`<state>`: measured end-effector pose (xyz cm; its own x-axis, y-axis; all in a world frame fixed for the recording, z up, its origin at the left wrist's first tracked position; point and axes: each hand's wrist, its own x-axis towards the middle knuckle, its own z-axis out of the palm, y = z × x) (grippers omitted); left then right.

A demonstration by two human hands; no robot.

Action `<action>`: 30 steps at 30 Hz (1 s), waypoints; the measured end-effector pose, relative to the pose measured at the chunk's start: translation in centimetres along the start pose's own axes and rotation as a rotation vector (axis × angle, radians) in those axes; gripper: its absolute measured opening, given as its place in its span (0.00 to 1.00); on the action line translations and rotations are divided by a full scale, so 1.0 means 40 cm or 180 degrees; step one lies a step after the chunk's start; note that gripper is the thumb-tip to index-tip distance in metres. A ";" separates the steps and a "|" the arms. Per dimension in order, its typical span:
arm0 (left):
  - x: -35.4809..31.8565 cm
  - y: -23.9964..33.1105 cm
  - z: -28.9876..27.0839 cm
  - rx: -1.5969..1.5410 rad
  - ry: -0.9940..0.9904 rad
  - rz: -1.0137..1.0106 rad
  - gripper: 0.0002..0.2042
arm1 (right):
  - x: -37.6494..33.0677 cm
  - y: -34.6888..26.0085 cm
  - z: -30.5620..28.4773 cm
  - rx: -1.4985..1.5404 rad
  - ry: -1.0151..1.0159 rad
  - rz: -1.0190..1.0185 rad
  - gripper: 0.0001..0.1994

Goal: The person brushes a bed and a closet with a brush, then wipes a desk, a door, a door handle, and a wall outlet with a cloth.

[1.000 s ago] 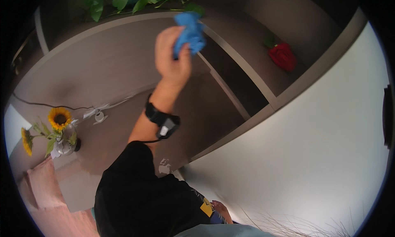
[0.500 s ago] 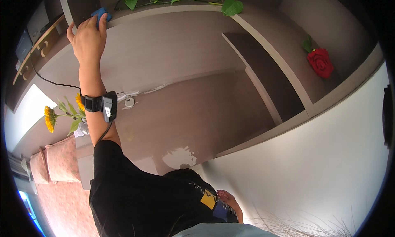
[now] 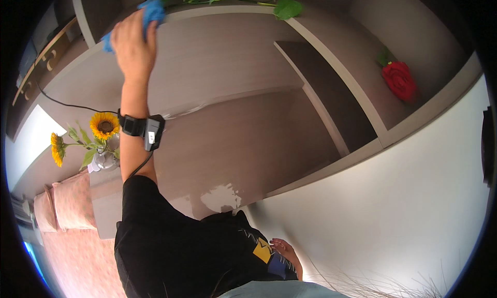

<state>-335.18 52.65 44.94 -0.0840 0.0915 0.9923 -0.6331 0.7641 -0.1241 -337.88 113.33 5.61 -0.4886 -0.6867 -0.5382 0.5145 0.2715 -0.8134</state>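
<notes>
My left hand point(image 3: 135, 47) is stretched far up to the shelf edge, its fingers closed on a crumpled blue cloth point(image 3: 153, 11). The cloth sticks out past the thumb and also on the other side of the fingers, against the front edge of the upper shelf point(image 3: 207, 11). A black strap with a small grey device point(image 3: 152, 132) sits on that forearm, with a cable leading off. Low down, beside the front of my black shirt, hangs my right hand point(image 3: 287, 251). Its fingers are loosely bent and apart, with nothing visible in them.
Green leafy vines point(image 3: 288, 8) trail over the shelf edge. A red rose point(image 3: 399, 80) lies in the right-hand compartment. Sunflowers point(image 3: 104, 126) stand in a glass vase point(image 3: 107, 159) left of my arm, near a pink bed point(image 3: 77, 256). A dark shelf board point(image 3: 326, 91) juts out at centre right.
My left hand has moved right along the shelf edge with the blue cloth, and more of the cloth shows. The right hand has stayed by the shirt, its fingers slightly more extended.
</notes>
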 end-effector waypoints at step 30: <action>0.043 0.658 0.002 -0.4246 0.0304 -0.0377 0.09 | -0.024 0.038 0.028 0.0076 0.0460 -0.0257 0.16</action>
<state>-352.06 72.87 43.39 0.0069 -0.0157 0.9999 0.6001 0.7999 0.0084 -335.85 113.64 5.13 -0.6243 -0.6011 -0.4988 0.4851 0.2021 -0.8508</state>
